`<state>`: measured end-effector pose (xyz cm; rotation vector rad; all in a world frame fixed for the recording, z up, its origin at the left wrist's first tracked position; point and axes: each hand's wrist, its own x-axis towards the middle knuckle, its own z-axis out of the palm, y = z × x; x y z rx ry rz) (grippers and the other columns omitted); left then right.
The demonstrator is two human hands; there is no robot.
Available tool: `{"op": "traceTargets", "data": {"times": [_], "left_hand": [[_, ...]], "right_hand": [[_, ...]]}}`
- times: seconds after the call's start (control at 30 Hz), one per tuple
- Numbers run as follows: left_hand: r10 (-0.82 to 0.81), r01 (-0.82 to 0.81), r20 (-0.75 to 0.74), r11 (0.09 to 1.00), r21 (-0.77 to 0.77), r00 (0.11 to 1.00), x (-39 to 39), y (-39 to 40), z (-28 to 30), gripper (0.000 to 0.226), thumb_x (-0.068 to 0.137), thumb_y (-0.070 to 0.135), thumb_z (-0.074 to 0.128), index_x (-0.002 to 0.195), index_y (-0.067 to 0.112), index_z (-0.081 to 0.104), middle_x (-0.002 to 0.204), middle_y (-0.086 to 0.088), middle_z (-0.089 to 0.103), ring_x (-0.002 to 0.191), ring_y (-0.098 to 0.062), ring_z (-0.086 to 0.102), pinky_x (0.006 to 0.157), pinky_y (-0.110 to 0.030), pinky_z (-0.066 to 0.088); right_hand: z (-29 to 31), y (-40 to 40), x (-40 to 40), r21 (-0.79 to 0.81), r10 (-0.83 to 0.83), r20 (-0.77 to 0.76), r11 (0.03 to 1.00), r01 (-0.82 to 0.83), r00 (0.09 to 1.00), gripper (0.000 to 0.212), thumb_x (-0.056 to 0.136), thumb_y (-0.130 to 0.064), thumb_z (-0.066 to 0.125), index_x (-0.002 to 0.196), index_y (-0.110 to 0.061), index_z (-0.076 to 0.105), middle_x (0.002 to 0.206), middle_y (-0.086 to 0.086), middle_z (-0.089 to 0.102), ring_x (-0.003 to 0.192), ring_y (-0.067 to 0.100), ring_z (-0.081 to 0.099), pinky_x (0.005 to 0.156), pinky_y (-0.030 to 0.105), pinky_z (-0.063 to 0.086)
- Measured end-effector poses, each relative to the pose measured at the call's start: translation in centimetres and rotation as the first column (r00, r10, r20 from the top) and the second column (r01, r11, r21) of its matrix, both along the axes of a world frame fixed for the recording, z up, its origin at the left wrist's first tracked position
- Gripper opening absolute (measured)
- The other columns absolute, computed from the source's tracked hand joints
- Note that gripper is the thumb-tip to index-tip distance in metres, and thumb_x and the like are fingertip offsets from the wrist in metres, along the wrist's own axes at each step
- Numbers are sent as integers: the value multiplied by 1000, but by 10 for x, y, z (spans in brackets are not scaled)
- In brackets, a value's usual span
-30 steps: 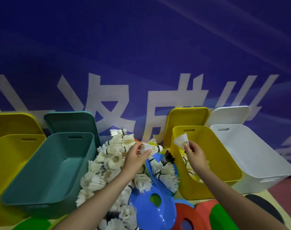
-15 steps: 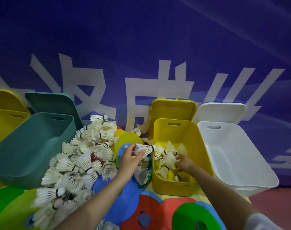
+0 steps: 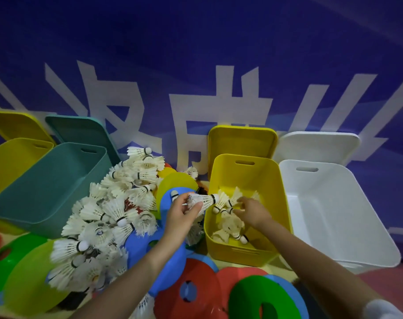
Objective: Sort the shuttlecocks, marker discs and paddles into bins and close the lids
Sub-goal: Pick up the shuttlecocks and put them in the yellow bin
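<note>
- Your left hand pinches a feathered shuttlecock, cork toward the yellow bin at 3 o'clock.
- Your right hand hovers inside that bin, fingers loosely spread, holding nothing I can see.
- Early going: the shuttlecock pile and glossy marker discs remain unsorted; all lids are off.
</note>
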<state>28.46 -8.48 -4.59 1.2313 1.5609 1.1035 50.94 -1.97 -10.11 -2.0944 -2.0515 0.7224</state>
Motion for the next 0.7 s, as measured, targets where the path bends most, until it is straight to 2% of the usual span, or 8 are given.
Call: {"op": "traceTargets", "data": {"times": [0.1,0.13,0.2,0.27,0.33,0.5,0.6,0.7], "left_hand": [[-68,68,-34,998,0,997,19,11,0,36,89,27,64,123,23,51,114,10,53,102,-5,50,83,-21,41],[-94,95,-42,996,-1,995,27,16,-3,39,89,29,65,125,23,51,116,9,53,102,-5,51,84,-22,43],[-150,149,-72,989,-19,986,45,27,-11,45,88,34,65,129,22,50,123,4,55,106,-9,52,89,-30,47],[-192,186,-104,980,-63,976,62,37,-19,47,89,36,63,131,22,48,127,-1,53,112,-16,52,93,-36,48],[-201,186,-124,975,-120,972,78,48,-29,46,91,36,59,133,21,45,129,-5,50,116,-22,51,91,-37,47],[-250,203,-323,964,-172,913,102,72,-56,48,93,34,57,134,16,42,128,-10,49,114,-27,51,87,-35,46],[-242,177,-334,961,-214,911,110,88,-74,48,92,30,59,133,11,44,130,-16,52,115,-32,52,91,-42,48],[-245,138,-375,947,-290,894,115,99,-88,53,93,29,57,139,9,38,129,-19,54,111,-36,55,86,-41,48]], "right_hand": [[28,-9,31,364,-70,-24,928,74,997,48,88,-32,60,132,-14,53,127,10,57,121,29,48,96,38,42],[34,-13,42,421,-126,-40,897,131,991,49,87,-29,60,132,-11,52,128,13,56,122,31,46,97,40,41],[39,-23,60,401,-257,-71,878,263,964,55,88,-27,58,138,-8,44,132,16,51,125,33,42,100,43,38],[32,-31,72,270,-355,-145,884,383,923,60,92,-26,51,146,-7,31,140,16,43,129,34,39,102,42,36],[24,-41,78,149,-352,-272,904,400,896,58,97,-22,45,149,-10,23,146,15,39,131,32,41,103,38,36],[11,-53,81,236,-285,-375,891,388,882,48,99,-16,39,147,-17,31,142,9,47,126,26,48,102,31,37],[4,-51,81,245,-293,-375,884,399,879,48,100,-20,37,147,-18,32,139,8,49,123,25,50,100,32,39],[-1,-50,80,261,-309,-397,865,429,864,48,99,-21,41,146,-19,34,135,8,52,119,25,52,96,32,41]]}}
